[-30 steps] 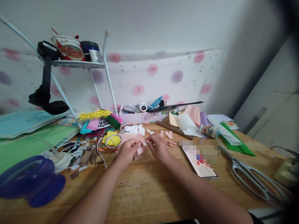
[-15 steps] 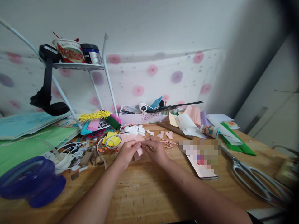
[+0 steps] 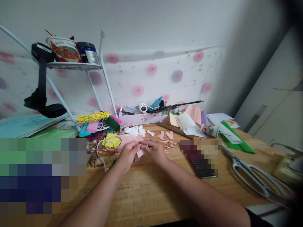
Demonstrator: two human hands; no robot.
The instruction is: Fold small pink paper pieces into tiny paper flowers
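My left hand [image 3: 129,154] and my right hand [image 3: 153,150] meet over the middle of the table, fingertips pinched together. A small piece of pink paper [image 3: 139,154] shows between and just below the fingers; its upper part is hidden by them. Behind the hands lies a larger pink sheet [image 3: 125,140], with white paper bits [image 3: 136,130] beyond it. To the right of my right hand are thin twisted pink strips [image 3: 169,144] and short pink paper pieces [image 3: 169,135].
Scissors [image 3: 251,176] and a phone [image 3: 203,164], partly blurred, lie on the right. A roll of tape [image 3: 113,143] sits left of the hands. At the back stand a white box of tools [image 3: 134,119] and a shelf [image 3: 75,66]. The lower left is pixelated.
My view has shifted slightly, so things sit a little further left. The phone's screen has gone dark. Both hands stay pinched together, with small finger movement.
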